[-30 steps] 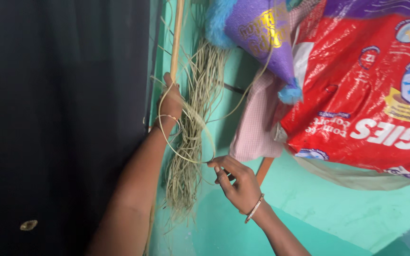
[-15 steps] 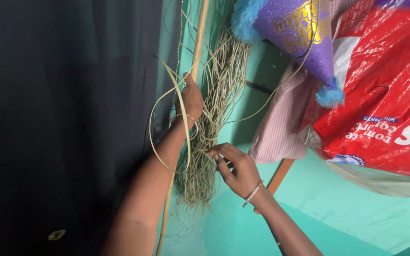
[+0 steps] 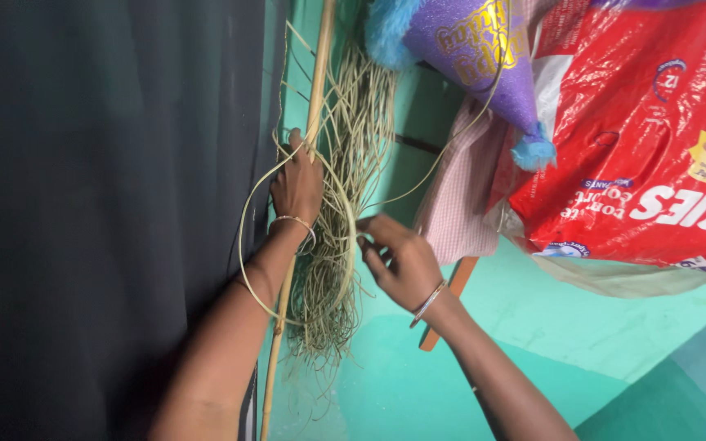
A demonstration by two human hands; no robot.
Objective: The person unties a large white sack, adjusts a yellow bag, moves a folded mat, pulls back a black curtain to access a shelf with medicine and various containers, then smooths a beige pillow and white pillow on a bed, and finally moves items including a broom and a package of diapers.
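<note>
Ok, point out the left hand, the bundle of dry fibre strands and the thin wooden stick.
left hand [image 3: 296, 186], head view, back of the hand.
bundle of dry fibre strands [image 3: 324, 294], head view, lower hanging part.
thin wooden stick [image 3: 320, 65], head view, upper shaft.

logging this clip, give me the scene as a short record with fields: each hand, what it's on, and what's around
left hand: grips the thin wooden stick, a loose strand looped round its wrist
right hand: pinches a strand at the edge of the bundle of pale green fibre strands
bundle: hangs beside the stick, ends frayed
wall: turquoise
left side: dark curtain
upper right: purple party hat with blue fluff, red plastic package, checked cloth
</note>
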